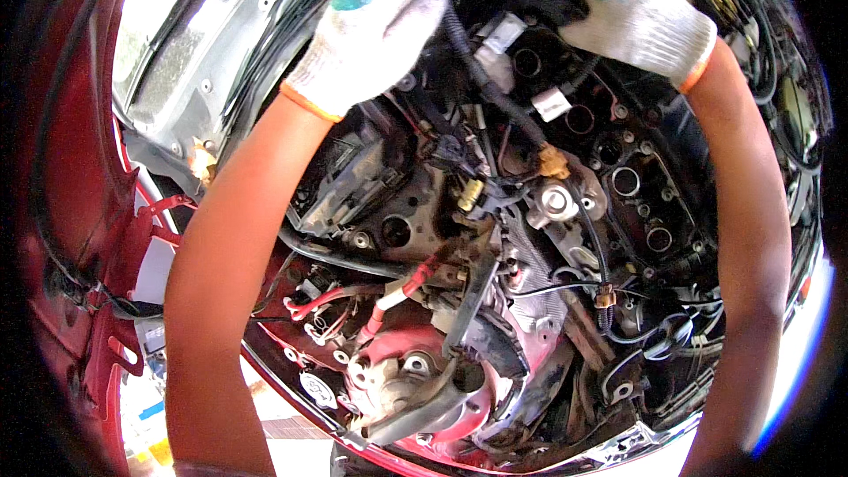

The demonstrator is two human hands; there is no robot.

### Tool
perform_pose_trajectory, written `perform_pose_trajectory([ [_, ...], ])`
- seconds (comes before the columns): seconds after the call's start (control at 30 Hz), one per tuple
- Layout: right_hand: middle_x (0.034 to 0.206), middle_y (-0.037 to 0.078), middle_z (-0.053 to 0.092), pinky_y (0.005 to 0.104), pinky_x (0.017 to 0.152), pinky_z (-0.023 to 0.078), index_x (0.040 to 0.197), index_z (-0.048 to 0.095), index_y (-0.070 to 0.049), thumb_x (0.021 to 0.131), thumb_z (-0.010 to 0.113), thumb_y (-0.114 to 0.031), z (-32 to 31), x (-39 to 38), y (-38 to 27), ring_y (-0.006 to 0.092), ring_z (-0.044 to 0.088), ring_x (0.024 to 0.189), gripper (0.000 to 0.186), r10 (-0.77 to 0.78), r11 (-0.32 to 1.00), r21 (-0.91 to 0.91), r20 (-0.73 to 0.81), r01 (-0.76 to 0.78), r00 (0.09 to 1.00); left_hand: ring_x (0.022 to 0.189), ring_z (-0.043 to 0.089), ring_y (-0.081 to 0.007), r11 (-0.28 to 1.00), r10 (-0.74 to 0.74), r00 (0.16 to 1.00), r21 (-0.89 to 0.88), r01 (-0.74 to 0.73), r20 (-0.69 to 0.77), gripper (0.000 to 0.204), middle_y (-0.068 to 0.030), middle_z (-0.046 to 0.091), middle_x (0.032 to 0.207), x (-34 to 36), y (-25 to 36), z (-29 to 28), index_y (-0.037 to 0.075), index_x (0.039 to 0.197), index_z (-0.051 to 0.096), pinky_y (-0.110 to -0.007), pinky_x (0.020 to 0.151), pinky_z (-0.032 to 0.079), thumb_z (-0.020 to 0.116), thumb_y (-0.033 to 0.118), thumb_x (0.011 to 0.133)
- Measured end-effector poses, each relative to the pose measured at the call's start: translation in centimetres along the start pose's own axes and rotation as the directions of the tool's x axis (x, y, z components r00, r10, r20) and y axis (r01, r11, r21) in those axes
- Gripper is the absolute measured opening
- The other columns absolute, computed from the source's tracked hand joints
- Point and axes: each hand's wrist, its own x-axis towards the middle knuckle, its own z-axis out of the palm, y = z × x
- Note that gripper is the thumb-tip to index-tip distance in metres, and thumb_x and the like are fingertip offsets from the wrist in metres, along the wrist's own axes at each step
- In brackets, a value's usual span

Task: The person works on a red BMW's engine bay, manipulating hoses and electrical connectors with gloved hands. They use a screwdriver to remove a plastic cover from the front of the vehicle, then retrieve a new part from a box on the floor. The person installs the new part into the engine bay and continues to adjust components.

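Both my hands wear white knit gloves with teal patches and orange cuffs, and both reach to the far side of an engine bay. My left hand [384, 31] is closed, its fingers curled at the upper end of a black corrugated wiring harness [481, 79]. That harness runs down to an orange-brown connector [554, 162] beside a round silver fitting [556, 202]. My right hand [623, 13] curls around a black part [549, 0] whose kind I cannot make out; its fingertips are partly hidden. Below it lie the dark engine top with round ports [625, 181] and a white-labelled connector [551, 104].
A red strut-tower area [397, 349] with a red-and-white cable [397, 300] lies nearer me. A yellow connector [471, 195] and loose wires with a brown plug [605, 296] spread across the middle. A red body panel [71, 168] stands at left; hoses [760, 35] bend along the right.
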Motion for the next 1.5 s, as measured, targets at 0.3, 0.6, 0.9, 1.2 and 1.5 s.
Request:
perform_pose_trajectory([
  [0.3, 0.112, 0.017, 0.065, 0.0405, 0.098, 0.053, 0.113, 0.063, -0.002, 0.071, 0.073, -0.002, -0.6, -0.4, -1.3, 0.0361, 0.063, 0.110, 0.043, 0.009, 0.996, -0.090, -0.041, -0.013, 0.999, 0.109, 0.067, -0.0307, 0.957, 0.171, 0.973, 0.260, -0.126, -0.157, 0.022, -0.0162, 0.070, 0.113, -0.6, 0.3, 0.2, -0.001, 0.109, 0.069, -0.040, 0.101, 0.050, 0.054, -0.004, 0.094],
  [0.6, 0.111, 0.023, 0.068, 0.0439, 0.095, 0.052, 0.116, 0.065, -0.003, 0.072, 0.071, -0.007, -0.8, -2.3, 1.3, 0.0412, 0.065, 0.109, 0.045, 0.060, 0.997, 0.061, -0.080, -0.055, 0.995, 0.096, 0.068, -0.0324, 0.791, 0.126, 0.926, 0.527, -0.310, 0.356, 0.015, -0.0103, 0.068, 0.092, 0.1, 6.0, -1.3, 0.007, 0.092, 0.068, -0.044, 0.093, 0.053, 0.065, -0.001, 0.079],
  [0.9, 0.109, 0.022, 0.068, 0.0444, 0.094, 0.051, 0.107, 0.067, -0.003, 0.069, 0.071, -0.007, -0.6, -2.4, 1.8, 0.0414, 0.063, 0.111, 0.038, 0.060, 0.995, 0.093, -0.225, -0.040, 0.972, 0.099, 0.065, -0.0420, 0.846, -0.367, 0.563, 0.517, -0.129, 0.741, 0.023, -0.0219, 0.069, 0.099, 3.8, -0.1, 5.4, 0.003, 0.093, 0.065, -0.048, 0.086, 0.053, 0.058, 0.024, 0.087],
  [1.2, 0.112, 0.021, 0.068, 0.0437, 0.096, 0.050, 0.115, 0.066, -0.004, 0.068, 0.074, -0.010, -0.8, -2.4, 1.9, 0.0400, 0.063, 0.112, 0.049, 0.109, 0.988, 0.125, -0.190, -0.086, 0.976, 0.097, 0.065, -0.0377, 0.764, -0.513, 0.413, 0.620, -0.180, 0.752, 0.023, -0.0161, 0.071, 0.100, 3.7, -5.8, 7.8, 0.007, 0.098, 0.063, -0.045, 0.089, 0.053, 0.049, 0.025, 0.093],
  [1.5, 0.104, 0.021, 0.070, 0.0429, 0.091, 0.053, 0.110, 0.070, -0.003, 0.069, 0.075, -0.009, -1.2, -2.7, 1.6, 0.0398, 0.066, 0.104, 0.042, 0.044, 0.993, 0.122, -0.270, -0.011, 0.962, 0.096, 0.067, -0.0362, 0.745, -0.580, 0.401, 0.661, -0.088, 0.709, 0.024, -0.0148, 0.072, 0.100, 7.9, -5.0, 9.1, 0.008, 0.097, 0.066, -0.043, 0.086, 0.054, 0.050, 0.026, 0.093],
])
